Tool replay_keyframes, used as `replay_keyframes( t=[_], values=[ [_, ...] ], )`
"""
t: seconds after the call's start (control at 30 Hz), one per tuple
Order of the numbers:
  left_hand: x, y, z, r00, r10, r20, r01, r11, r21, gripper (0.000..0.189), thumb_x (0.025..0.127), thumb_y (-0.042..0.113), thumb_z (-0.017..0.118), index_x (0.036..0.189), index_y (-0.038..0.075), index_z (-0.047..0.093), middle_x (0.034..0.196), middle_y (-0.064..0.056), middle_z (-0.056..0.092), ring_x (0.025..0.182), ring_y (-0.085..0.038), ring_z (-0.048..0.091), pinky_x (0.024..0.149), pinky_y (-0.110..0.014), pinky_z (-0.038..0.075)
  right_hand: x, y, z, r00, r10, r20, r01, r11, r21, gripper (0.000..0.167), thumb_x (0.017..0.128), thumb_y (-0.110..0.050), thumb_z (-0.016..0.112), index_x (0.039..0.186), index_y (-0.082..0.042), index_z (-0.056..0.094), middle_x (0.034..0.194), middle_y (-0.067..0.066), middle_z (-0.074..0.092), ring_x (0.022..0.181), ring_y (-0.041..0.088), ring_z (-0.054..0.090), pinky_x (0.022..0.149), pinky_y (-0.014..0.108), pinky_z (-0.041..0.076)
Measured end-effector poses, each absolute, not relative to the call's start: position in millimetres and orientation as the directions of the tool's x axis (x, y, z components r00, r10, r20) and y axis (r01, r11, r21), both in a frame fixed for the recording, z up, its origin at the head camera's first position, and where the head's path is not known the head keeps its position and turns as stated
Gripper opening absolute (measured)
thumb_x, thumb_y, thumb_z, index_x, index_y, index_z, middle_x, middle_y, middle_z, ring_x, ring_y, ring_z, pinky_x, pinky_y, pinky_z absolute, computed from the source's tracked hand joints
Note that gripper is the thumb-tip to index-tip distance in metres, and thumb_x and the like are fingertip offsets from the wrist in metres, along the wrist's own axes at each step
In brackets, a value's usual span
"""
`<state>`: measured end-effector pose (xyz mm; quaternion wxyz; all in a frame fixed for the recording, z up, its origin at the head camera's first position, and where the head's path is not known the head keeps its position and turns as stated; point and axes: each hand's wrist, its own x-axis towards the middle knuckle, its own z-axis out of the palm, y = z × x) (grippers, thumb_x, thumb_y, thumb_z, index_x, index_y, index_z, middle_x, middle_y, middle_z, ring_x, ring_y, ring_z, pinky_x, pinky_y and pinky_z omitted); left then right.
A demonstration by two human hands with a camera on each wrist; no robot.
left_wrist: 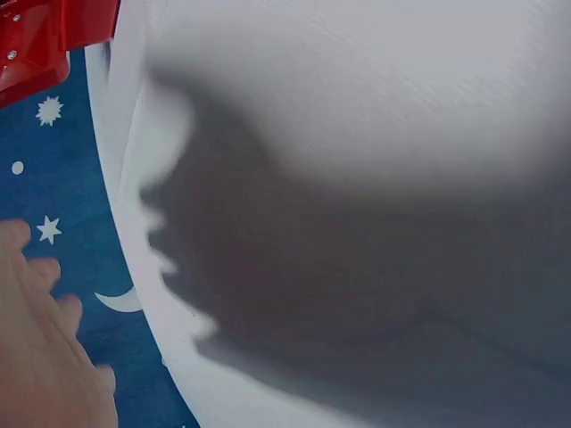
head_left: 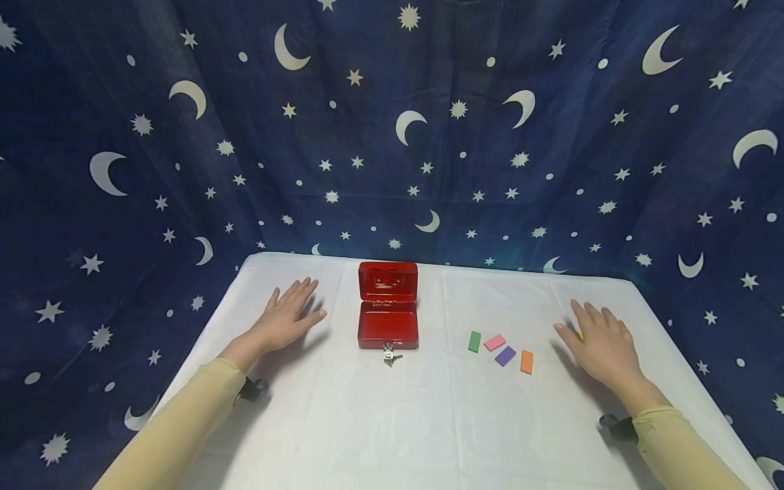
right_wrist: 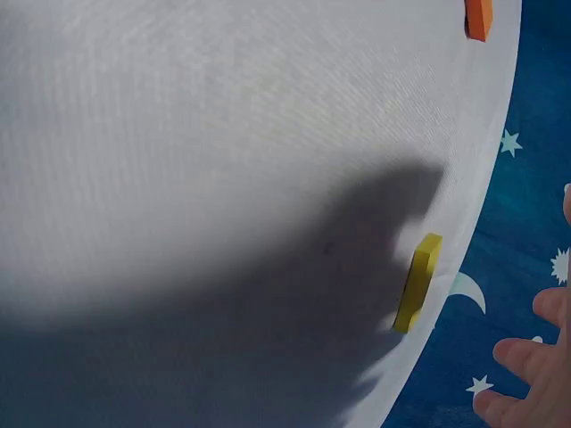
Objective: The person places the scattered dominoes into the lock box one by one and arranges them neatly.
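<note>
A small red metal cash box [head_left: 388,324] stands on the white-covered table with its lid raised and its inside bare. Keys [head_left: 389,355] hang at the lock on its front. To its left hovers my left hand [head_left: 283,322], fingers straight and spread, holding nothing. On the right, my right hand [head_left: 603,344] is likewise spread and holds nothing; it partly hides a yellow block [right_wrist: 418,283] in the head view. Between box and right hand lie a green block [head_left: 474,341], a pink block [head_left: 495,342], a purple block [head_left: 505,356] and an orange block [head_left: 527,362].
A white cloth [head_left: 392,422] covers the table, with its far edge just behind the box. Dark blue curtains [head_left: 367,156] with moons and stars hang behind and at both sides. Each wrist carries a small black camera, and the hands cast shadows on the cloth.
</note>
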<state>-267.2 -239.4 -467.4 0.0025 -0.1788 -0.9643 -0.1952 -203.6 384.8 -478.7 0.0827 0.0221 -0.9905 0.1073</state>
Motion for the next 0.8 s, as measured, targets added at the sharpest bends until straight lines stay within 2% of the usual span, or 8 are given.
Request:
replay_keyframes(
  t=[0.27,0.53,0.8],
  values=[
    [-265,-240,-470,-0.903,0.423,0.077,0.405,0.779,0.479,0.082,0.098,0.061,0.056,0.162,0.019,0.028,0.167,-0.01,0.028,0.154,-0.034,0.022,0.125,-0.055,0.01,-204,387,-475,-0.989,0.011,0.146,-0.026,0.967,-0.253,0.081,0.106,-0.058,0.036,0.157,0.004,0.024,0.154,0.04,0.027,0.14,0.063,0.018,0.11,0.077,0.012],
    [-261,-228,-472,-0.91,0.415,-0.013,0.331,0.744,0.581,0.085,0.091,0.063,0.067,0.161,0.029,0.031,0.165,-0.002,0.033,0.152,-0.029,0.028,0.119,-0.06,0.025,-203,387,-475,-0.992,0.027,0.123,-0.008,0.961,-0.275,0.082,0.106,-0.058,0.035,0.157,0.005,0.023,0.153,0.041,0.027,0.14,0.064,0.018,0.109,0.078,0.013],
    [-260,-216,-476,-0.902,0.429,-0.042,0.308,0.711,0.632,0.086,0.088,0.058,0.074,0.16,0.033,0.033,0.164,0.001,0.033,0.151,-0.026,0.031,0.119,-0.058,0.028,-204,386,-476,-0.995,0.024,0.098,-0.007,0.953,-0.304,0.083,0.106,-0.058,0.033,0.158,0.005,0.021,0.153,0.041,0.025,0.14,0.064,0.018,0.109,0.079,0.013]
  ],
)
